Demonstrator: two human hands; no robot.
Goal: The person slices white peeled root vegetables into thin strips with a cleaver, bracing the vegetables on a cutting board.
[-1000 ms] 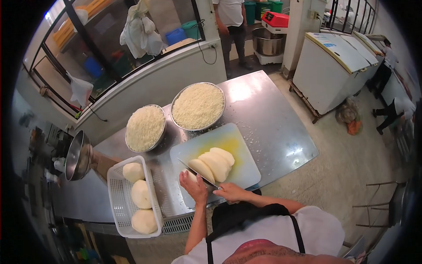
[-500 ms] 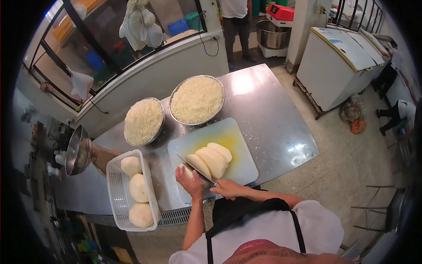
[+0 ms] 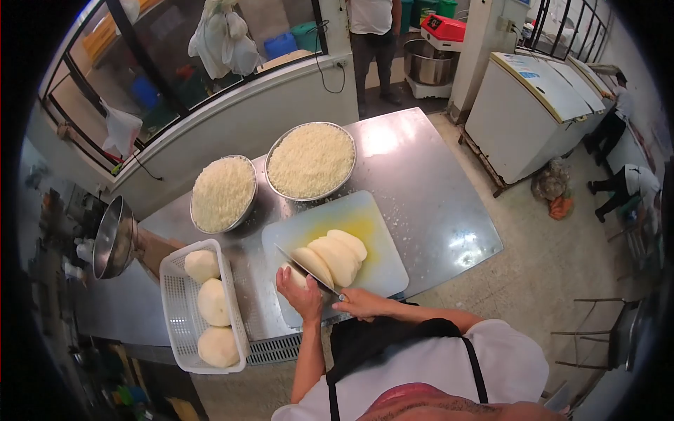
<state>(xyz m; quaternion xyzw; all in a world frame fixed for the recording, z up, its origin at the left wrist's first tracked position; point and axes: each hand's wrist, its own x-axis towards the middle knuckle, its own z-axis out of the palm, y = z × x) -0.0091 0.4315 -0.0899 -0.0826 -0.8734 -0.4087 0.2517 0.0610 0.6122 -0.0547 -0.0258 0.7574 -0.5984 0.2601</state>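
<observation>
My right hand (image 3: 360, 303) is closed round the handle of a kitchen knife (image 3: 303, 269), whose blade stands in a pale, peeled root vegetable. Left of the blade, my left hand (image 3: 302, 295) grips the uncut end piece (image 3: 295, 275), thumb near the blade. Several thick slices (image 3: 335, 257) lean against one another to the right of the knife. All of this lies on a whitish cutting board (image 3: 382, 263) with a yellow stain. A white plastic basket (image 3: 170, 302) to the left holds three whole peeled vegetables (image 3: 213, 302).
Two metal bowls heaped with pale shredded food, a larger one (image 3: 311, 161) and a smaller one (image 3: 224, 194), stand behind the board on the steel table (image 3: 449, 210). An empty steel bowl (image 3: 116, 238) is far left. Other people stand beyond, near a mixer (image 3: 430, 63) and chest freezer (image 3: 523, 116).
The view has shifted slightly, so the scene sits a little further left. Both hands, the knife and the vegetable keep nearly the same arrangement.
</observation>
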